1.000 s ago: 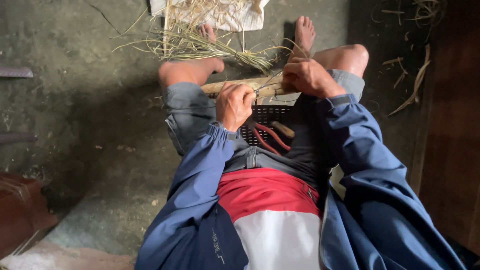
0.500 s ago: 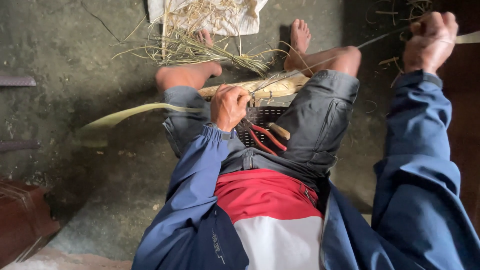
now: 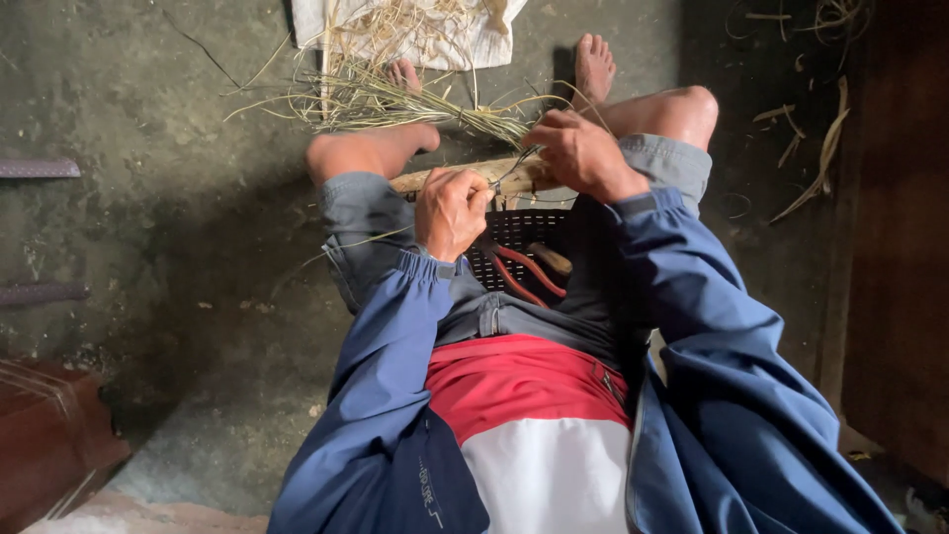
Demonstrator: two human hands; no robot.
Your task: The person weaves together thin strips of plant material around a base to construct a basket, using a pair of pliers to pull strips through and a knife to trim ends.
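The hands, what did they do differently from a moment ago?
The right hand, flung out to the right with a long strip half a second ago, has come back over the wooden stick and pinches thin fibres. The left hand stayed gripping at the stick. The red-handled pliers still lie between the legs.

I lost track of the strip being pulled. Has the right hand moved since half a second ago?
Yes. The right hand came back down from far right to the wooden stick on the knees.
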